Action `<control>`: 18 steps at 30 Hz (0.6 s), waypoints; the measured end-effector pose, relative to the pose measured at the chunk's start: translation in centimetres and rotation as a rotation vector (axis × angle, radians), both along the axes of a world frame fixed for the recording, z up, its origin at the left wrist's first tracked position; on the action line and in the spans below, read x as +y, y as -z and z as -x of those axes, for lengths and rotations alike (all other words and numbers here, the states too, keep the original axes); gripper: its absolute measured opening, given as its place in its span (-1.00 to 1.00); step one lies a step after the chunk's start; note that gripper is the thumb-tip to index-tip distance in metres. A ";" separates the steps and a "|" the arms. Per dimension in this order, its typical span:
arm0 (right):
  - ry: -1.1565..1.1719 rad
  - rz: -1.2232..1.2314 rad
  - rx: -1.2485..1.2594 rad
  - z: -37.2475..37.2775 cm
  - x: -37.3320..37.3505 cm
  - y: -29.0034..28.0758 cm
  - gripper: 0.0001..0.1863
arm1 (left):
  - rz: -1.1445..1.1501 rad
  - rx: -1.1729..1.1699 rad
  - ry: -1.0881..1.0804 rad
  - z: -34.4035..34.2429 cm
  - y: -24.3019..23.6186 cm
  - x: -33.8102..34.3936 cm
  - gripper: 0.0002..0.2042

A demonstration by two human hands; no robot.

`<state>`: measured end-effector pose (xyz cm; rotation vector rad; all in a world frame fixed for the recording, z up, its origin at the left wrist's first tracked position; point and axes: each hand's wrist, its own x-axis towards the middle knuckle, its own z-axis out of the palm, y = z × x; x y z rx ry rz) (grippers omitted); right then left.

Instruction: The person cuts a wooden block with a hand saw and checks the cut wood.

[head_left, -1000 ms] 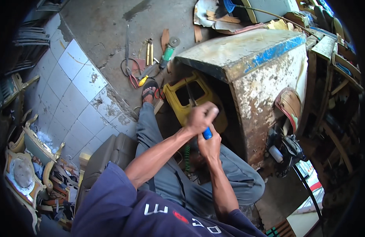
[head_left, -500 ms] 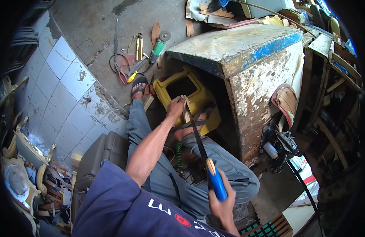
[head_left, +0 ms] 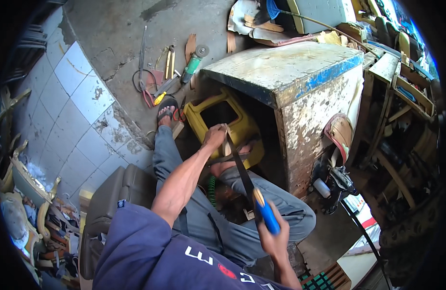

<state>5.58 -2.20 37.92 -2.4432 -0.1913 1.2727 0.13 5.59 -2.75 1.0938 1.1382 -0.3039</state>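
A handsaw (head_left: 242, 170) with a long dark blade and a blue-and-wood handle is gripped in my right hand (head_left: 275, 236), in front of my bent leg. Its blade slants up to a small pale wooden piece (head_left: 226, 148), where the far end meets the wood beside my left hand (head_left: 215, 137). The fingers of that hand are closed around the top of the piece. Below it sits a yellow plastic stool (head_left: 196, 113) with a rectangular opening, lying beside my foot. My sandalled right foot (head_left: 244, 149) rests against the stool, partly behind the wood.
To the right stands a large worn cabinet (head_left: 305, 140) with peeling paint. On the concrete floor ahead lie a green angle grinder (head_left: 191, 69), pincers (head_left: 170, 62), a yellow-handled screwdriver (head_left: 159, 99) and red-handled scissors (head_left: 180, 114). Wooden scraps are heaped at the left and right edges.
My right hand has pushed the saw a little forward, closer to my left hand. My left hand stays on the wooden piece. The whole view has shifted slightly.
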 end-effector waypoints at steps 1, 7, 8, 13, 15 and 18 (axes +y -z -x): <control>0.014 0.033 -0.016 -0.3 -0.5 -1.0 -0.38 | 0.140 -0.038 -0.031 -1.3 -2.8 0.8 -0.63; -0.047 -0.060 -0.041 -4.0 1.6 17.2 -0.49 | 0.146 -0.010 0.005 -2.7 -3.3 0.7 -0.63; 0.057 0.083 0.034 -5.8 5.1 18.2 -0.52 | 0.152 -0.018 0.005 -2.8 -3.3 0.7 -0.63; 0.026 -0.001 0.021 -1.1 1.6 12.0 -0.39 | 0.077 0.048 0.040 -0.2 -0.2 0.3 -0.66; 0.049 -0.002 -0.032 0.1 -0.7 2.7 -0.40 | 0.038 0.047 0.037 -1.7 -1.7 0.8 -0.67; 0.124 0.087 0.025 0.7 -1.4 -1.3 -0.42 | 0.226 -0.024 -0.015 -1.0 -2.9 1.5 -0.65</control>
